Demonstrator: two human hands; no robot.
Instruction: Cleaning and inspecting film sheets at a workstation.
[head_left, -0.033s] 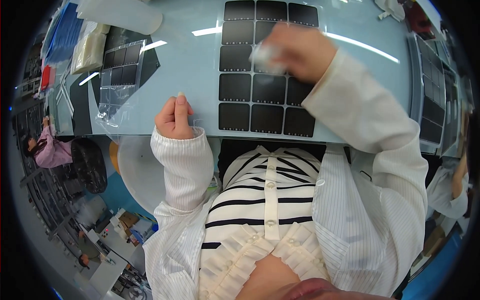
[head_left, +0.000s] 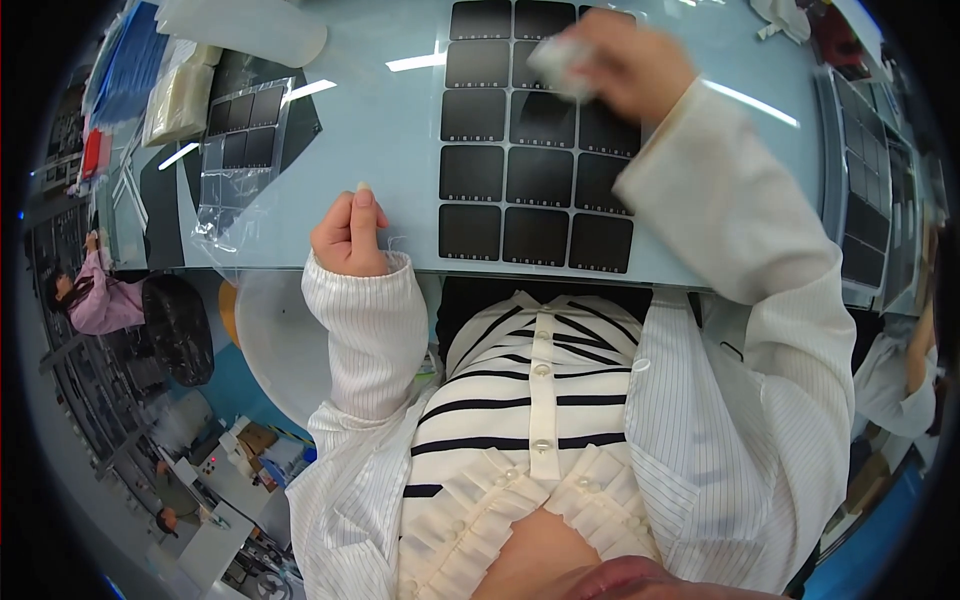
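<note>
A sheet of black square panels (head_left: 535, 180) lies in a grid on the light blue table (head_left: 400, 120) in front of me. My right hand (head_left: 625, 65) is over the far part of the grid, closed on a small white cloth (head_left: 560, 58) that rests on the panels; the hand is motion-blurred. My left hand (head_left: 350, 235) sits at the table's near edge, left of the grid, curled into a loose fist with the thumb up. I see nothing in it. Both sleeves are white with thin stripes.
A clear plastic bag with more black squares (head_left: 240, 140) lies to the left, with stacked white and blue packets (head_left: 175, 95) beyond it. A tray of dark panels (head_left: 865, 200) stands at the right. Other people are at the far left (head_left: 95, 295) and right (head_left: 900, 370).
My right hand with the cloth has shifted slightly farther away and to the right over the panels. My left hand has stayed in place.
</note>
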